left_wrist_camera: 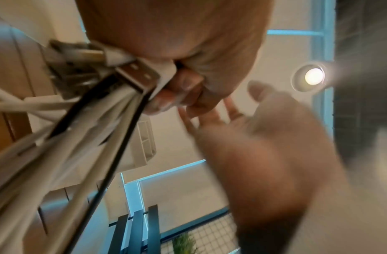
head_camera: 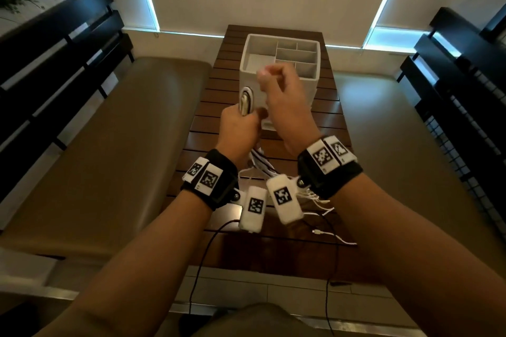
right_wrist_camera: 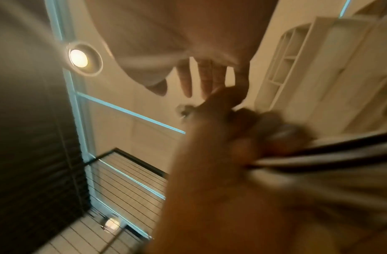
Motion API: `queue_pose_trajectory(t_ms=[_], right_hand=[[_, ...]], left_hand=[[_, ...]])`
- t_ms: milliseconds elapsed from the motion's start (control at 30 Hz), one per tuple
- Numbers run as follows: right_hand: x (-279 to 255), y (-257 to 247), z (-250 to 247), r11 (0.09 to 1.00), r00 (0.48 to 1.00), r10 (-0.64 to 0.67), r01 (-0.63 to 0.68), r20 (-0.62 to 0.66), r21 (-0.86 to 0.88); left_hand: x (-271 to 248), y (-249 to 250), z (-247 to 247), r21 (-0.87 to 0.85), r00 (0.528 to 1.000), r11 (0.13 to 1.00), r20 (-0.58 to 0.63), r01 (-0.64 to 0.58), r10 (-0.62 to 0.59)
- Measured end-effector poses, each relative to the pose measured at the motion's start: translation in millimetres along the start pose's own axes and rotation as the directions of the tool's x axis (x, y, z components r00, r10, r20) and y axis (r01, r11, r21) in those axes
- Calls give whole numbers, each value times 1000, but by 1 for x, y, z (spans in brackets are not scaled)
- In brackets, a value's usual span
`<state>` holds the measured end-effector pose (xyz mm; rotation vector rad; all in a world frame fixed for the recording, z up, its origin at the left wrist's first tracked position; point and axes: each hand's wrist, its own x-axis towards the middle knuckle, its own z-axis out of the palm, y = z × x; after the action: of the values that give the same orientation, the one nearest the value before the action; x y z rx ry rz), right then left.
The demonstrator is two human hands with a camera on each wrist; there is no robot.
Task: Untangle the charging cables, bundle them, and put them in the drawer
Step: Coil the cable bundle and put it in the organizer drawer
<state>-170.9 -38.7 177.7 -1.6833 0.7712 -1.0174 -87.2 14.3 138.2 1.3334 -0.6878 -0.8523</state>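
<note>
My left hand [head_camera: 246,117] grips a folded bundle of white and black charging cables [head_camera: 247,102]; its looped top sticks up out of the fist. The left wrist view shows USB plugs [left_wrist_camera: 135,73] and cable strands [left_wrist_camera: 83,146] running out under my curled fingers [left_wrist_camera: 181,89]. The rest of the cables hang below the fist [head_camera: 258,161] and trail onto the table, with loose white ends [head_camera: 323,206] and a black cable [head_camera: 213,232]. My right hand [head_camera: 276,82] is raised just above the left, blurred, holding nothing; its fingers [right_wrist_camera: 206,77] reach toward the left hand.
A white organiser box [head_camera: 253,44] with open top compartments stands on the slatted wooden table [head_camera: 208,107] right behind my hands; its lower front is mostly hidden. Padded benches [head_camera: 123,131] with black slatted backs flank the table. A white connector [head_camera: 317,232] lies near the front edge.
</note>
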Motion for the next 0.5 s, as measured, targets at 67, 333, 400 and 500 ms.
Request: queue_pose_trajectory(t_ms=[67,333,400,500], right_hand=[[-12,22,-10,993,981,113,-116,159,12],[-52,66,-35,944,718,329,-275,613,-185],[-55,65,-32,944,720,320,-298,615,-142],[-55,58,-28,968,749,249,-207,614,-141]], left_hand=[[0,2,-8,-157,998,987,57,27,-19],[17,13,-31,-457,977,880,210,131,-36],[16,15,-31,-510,971,846,234,158,-40],[17,21,-31,-604,964,776,265,183,-20]])
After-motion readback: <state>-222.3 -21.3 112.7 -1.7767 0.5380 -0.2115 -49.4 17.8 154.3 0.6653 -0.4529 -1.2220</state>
